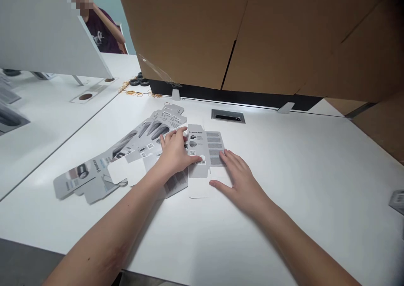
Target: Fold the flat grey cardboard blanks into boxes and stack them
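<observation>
A flat, unfolded grey carton blank (pixel 206 149) with printed text, a QR code and a barcode lies on the white table (pixel 284 185). My left hand (pixel 175 151) rests flat on its left side, fingers spread, the thumb near the barcode. My right hand (pixel 240 180) lies open on the table, its fingertips touching the blank's right edge. Several more flat carton blanks (pixel 126 151) fan out to the left in an overlapping pile.
A large brown cardboard box (pixel 252 33) stands at the back of the table. A cable slot (pixel 227 116) sits in front of it. Rubber bands (pixel 135 93) and black rings (pixel 139 81) lie at the back left. Another person (pixel 101 29) sits beyond a white divider (pixel 47 33).
</observation>
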The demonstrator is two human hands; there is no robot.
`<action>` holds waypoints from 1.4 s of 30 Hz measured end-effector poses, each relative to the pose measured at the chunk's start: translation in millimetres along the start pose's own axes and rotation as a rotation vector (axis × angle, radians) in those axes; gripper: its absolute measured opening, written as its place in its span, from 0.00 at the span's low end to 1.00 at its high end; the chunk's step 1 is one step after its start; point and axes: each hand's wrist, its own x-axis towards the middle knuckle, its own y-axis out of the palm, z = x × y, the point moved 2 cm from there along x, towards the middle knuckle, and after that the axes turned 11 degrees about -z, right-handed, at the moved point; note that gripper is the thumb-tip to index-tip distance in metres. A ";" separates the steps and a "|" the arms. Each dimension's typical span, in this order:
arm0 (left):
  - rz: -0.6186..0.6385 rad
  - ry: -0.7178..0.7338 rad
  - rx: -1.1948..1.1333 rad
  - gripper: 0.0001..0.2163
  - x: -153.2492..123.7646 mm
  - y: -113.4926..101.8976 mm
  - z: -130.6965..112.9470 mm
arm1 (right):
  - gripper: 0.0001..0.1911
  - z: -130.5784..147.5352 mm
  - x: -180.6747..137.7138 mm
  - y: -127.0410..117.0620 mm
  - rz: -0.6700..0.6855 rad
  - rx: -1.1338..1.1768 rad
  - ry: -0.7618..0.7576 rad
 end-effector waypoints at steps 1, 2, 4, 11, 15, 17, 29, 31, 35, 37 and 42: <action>-0.002 0.007 -0.021 0.53 -1.3 0.2 -2.0 | 0.56 0.0 0.0 0.0 0.000 0.003 -0.006; -0.007 0.010 -0.040 0.51 -2.3 0.4 -3.4 | 0.56 -0.1 -0.1 0.0 -0.002 0.007 -0.013; -0.022 -0.008 -0.069 0.49 -3.4 1.2 -5.1 | 0.55 -0.2 -0.4 0.0 -0.007 0.013 -0.024; -0.211 -0.156 -0.316 0.39 -8.0 8.8 -7.6 | 0.54 2.1 1.2 -1.5 -0.001 0.019 -0.061; -0.082 -0.241 -0.659 0.41 -12.4 15.4 -11.6 | 0.51 3.4 1.0 -3.6 -0.008 0.075 -0.104; 0.001 -0.309 -0.826 0.43 -15.6 15.5 -17.3 | 0.52 4.9 -0.7 -5.2 -0.013 0.114 -0.109; 0.301 -0.501 -1.189 0.48 -41.1 12.0 -47.9 | 0.60 16.4 -7.2 -12.0 -0.026 0.388 -0.268; 0.343 -0.487 -1.207 0.58 -43.4 14.7 -49.0 | 0.62 14.5 -6.7 -9.9 -0.063 0.401 -0.284; 0.405 -0.478 -1.237 0.72 -45.9 17.2 -54.2 | 0.52 17.6 -8.4 -9.7 -0.135 0.408 -0.380; 0.418 -0.490 -1.253 0.73 -46.3 18.1 -56.0 | 0.43 23.5 -9.6 -11.9 -0.149 0.380 -0.406; 0.435 -0.465 -1.260 0.73 -46.8 19.3 -56.0 | 0.21 41.2 -11.1 -19.6 -0.259 0.398 -0.502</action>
